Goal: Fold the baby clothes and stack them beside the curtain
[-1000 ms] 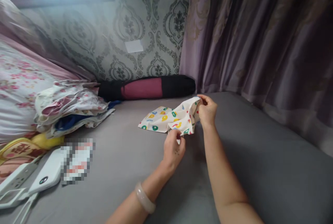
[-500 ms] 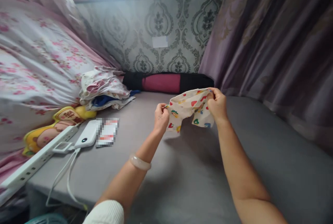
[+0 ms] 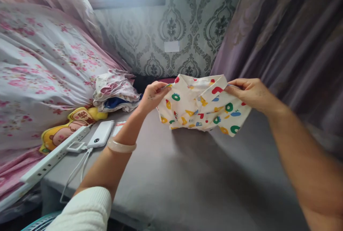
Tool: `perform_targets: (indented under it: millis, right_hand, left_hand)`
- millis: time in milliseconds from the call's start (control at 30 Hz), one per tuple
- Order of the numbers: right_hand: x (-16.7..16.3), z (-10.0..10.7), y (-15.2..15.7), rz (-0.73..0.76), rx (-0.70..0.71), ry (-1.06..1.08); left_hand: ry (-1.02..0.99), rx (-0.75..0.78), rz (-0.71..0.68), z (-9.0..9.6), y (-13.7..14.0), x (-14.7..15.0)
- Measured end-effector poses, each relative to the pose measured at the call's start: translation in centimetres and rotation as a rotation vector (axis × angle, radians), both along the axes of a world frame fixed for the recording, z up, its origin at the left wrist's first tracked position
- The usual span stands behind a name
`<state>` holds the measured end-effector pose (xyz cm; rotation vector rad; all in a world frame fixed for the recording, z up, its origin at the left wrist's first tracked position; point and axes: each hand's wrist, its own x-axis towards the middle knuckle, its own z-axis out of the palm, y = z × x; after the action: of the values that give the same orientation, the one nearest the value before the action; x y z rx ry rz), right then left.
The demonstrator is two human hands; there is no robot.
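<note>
A small cream shirt [image 3: 198, 106] with a V-shaped neckline hangs in the air above the grey sheet. Green, red, yellow and blue shapes are printed all over it. My left hand [image 3: 154, 96] pinches its left shoulder between thumb and fingers. At the opposite shoulder my right hand [image 3: 250, 93] has its fingers closed on the cloth. The fabric is spread between both hands, and its lower part hangs in folds. A pale bangle [image 3: 122, 146] is on my left wrist.
The grey bed [image 3: 166, 181] lies below. To the left are a white power strip [image 3: 56, 154], a power bank [image 3: 100, 134] with cables and a yellow plush toy [image 3: 61, 131]. Folded clothes [image 3: 115, 89] are piled at the back left. Curtains [image 3: 302, 45] hang at right.
My hands have moved apart, the right one further right, the left one up and left. The shirt, bunched before, is now stretched wider and shows its neckline. The view has shifted slightly.
</note>
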<state>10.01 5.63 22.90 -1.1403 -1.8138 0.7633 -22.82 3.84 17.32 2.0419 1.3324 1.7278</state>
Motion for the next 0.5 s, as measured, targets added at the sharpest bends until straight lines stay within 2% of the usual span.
perform_targets:
  millis: [100,233,300,333,400,433,500]
  right_hand:
    - [0.8,3.2,-1.3,0.002,-0.007,-0.003]
    - [1.7,7.0,-2.1,-0.181,0.21,-0.029]
    - [1.9,8.1,-1.9,-0.221,0.264,-0.082]
    - [1.9,8.5,-1.6,-0.2,0.249,-0.152]
    - [1.7,8.7,-0.8,-0.117,0.215,-0.325]
    - [1.6,8.6,-0.3,-0.089,0.242,-0.371]
    - [1.4,8.4,0.8,-0.096,0.392,-0.337]
  left_hand:
    - [0.109,0.105,-0.004,4.2,-0.8,-0.6]
    - [0.267,0.276,0.073,10.4,-2.1,-0.1]
    - [0.284,0.392,0.163,12.5,-2.1,0.3]
    - [0.32,0.398,0.175,13.0,-1.7,0.5]
    - [0.4,0.317,0.151,13.4,-0.4,0.7]
    - [0.418,0.259,0.129,13.3,0.4,0.9]
    - [0.355,0.23,0.15,12.7,2.0,1.2]
